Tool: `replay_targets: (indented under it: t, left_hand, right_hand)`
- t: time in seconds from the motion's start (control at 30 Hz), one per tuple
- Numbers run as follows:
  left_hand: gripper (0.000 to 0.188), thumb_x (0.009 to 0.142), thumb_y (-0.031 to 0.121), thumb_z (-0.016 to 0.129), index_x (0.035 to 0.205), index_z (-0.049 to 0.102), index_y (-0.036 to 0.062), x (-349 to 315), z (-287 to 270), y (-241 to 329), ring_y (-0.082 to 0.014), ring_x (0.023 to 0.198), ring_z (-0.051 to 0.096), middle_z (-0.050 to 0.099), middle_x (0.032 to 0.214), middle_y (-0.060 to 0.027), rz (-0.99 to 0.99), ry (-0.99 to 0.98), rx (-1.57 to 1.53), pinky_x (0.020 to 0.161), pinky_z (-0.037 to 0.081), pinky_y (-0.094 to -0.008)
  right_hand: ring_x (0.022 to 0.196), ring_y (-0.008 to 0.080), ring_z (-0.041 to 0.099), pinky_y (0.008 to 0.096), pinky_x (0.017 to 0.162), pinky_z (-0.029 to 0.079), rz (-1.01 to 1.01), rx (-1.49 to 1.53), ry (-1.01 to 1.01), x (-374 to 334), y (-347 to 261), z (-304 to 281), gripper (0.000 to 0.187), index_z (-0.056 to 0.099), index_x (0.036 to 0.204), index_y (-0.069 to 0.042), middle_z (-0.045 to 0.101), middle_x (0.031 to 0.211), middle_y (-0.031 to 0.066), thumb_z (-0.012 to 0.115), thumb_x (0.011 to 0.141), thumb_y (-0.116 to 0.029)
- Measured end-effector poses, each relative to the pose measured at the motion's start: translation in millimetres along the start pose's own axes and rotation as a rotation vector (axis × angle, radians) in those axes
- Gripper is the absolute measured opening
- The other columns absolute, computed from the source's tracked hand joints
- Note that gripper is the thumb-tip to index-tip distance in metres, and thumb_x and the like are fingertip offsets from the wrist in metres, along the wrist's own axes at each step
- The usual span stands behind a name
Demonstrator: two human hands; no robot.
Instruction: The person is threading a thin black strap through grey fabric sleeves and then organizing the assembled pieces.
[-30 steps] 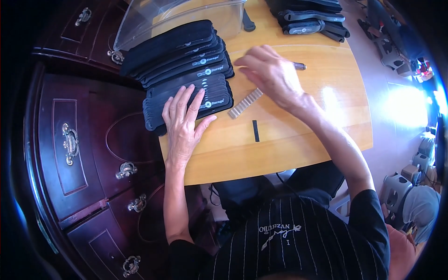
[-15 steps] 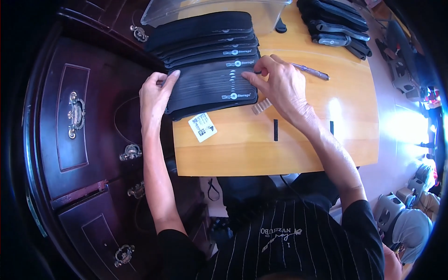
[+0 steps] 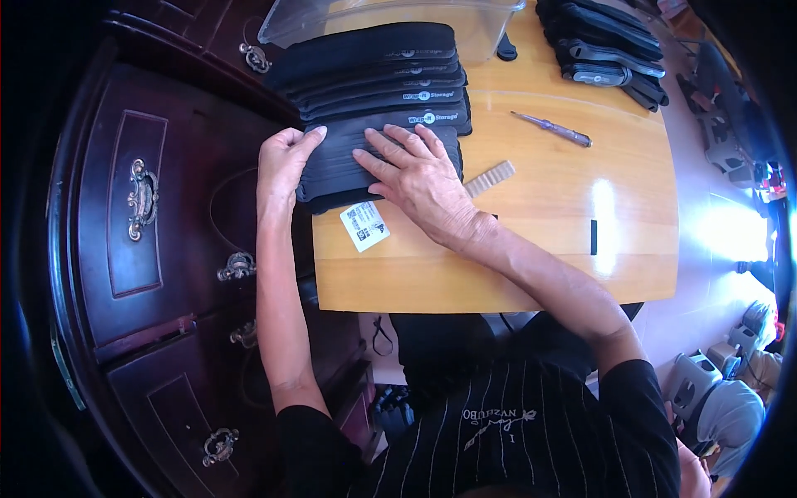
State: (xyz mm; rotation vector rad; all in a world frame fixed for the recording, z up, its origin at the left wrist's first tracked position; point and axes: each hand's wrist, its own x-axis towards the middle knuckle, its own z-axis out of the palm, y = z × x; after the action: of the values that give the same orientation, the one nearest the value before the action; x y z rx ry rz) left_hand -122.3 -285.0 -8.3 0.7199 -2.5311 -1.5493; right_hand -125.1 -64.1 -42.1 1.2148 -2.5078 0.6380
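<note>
A fanned stack of flat black fabric straps [image 3: 374,83] with pale printing lies on the table's left side. My left hand [image 3: 282,170] grips the left end of the nearest straps, its thumb on top and its fingers curled at the edge. Across the same straps lies my right hand [image 3: 425,187], palm down with fingers spread, covering part of their printing. Just below the stack, a white printed card [image 3: 365,227] rests on the wood. Beside my right hand is a ridged tan strip [image 3: 491,178], one end close to the wrist.
Farther right on the wooden table [image 3: 415,278] lies a slim screwdriver-like tool [image 3: 552,129]. A black strip [image 3: 594,237] sits nearer me. At the back are a clear plastic bin [image 3: 365,18] and another pile of black straps [image 3: 602,46]. Dark wooden drawers [image 3: 137,199] flank the left.
My right hand has moved left from the straps' right edge and flattened over them. The tan strip shows more now. My left hand keeps its place at the straps' left end.
</note>
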Motion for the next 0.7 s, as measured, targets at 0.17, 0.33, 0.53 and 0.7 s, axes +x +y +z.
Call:
replay_targets:
  t: [0.17, 0.33, 0.53, 0.7]
  left_hand:
    - [0.021, 0.085, 0.019, 0.073, 0.073, 0.064, 0.0049, -4, 8, -1, -0.0050, 0.059, 0.053, 0.061, 0.068, 0.0009, -0.031, 0.058, -0.172, 0.058, 0.043, -0.0217]
    - [0.020, 0.087, 0.017, 0.070, 0.074, 0.065, 0.0014, -7, 20, 0, -0.0065, 0.059, 0.052, 0.061, 0.067, -0.0009, -0.008, 0.155, -0.350, 0.057, 0.043, -0.0217]
    - [0.023, 0.089, 0.021, 0.068, 0.078, 0.064, 0.0011, -7, 13, -3, -0.0069, 0.061, 0.054, 0.062, 0.071, -0.0020, 0.018, 0.074, -0.214, 0.058, 0.045, -0.0236]
    - [0.028, 0.087, 0.026, 0.070, 0.079, 0.063, 0.0002, -10, 13, 6, -0.0083, 0.064, 0.056, 0.063, 0.070, -0.0036, 0.019, -0.009, -0.121, 0.061, 0.046, -0.0245]
  right_hand:
    - [0.131, 0.0229, 0.039, 0.0430, 0.112, 0.025, -0.010, 0.002, -0.031, 0, 2, 1, 0.047, 0.054, 0.133, -0.017, 0.047, 0.141, 0.0025, 0.059, 0.090, -0.036]
    - [0.130, 0.0227, 0.039, 0.0438, 0.112, 0.023, -0.015, 0.013, -0.033, 1, 3, 2, 0.048, 0.054, 0.134, -0.017, 0.048, 0.141, 0.0010, 0.059, 0.090, -0.035]
    - [0.130, 0.0228, 0.039, 0.0435, 0.111, 0.024, -0.034, 0.035, -0.031, 0, 6, 5, 0.049, 0.055, 0.133, -0.015, 0.050, 0.141, 0.0005, 0.061, 0.088, -0.034]
    - [0.128, 0.0243, 0.041, 0.0462, 0.109, 0.026, -0.038, 0.093, 0.027, 1, 9, -1, 0.046, 0.057, 0.129, -0.010, 0.051, 0.138, 0.0064, 0.062, 0.089, -0.032]
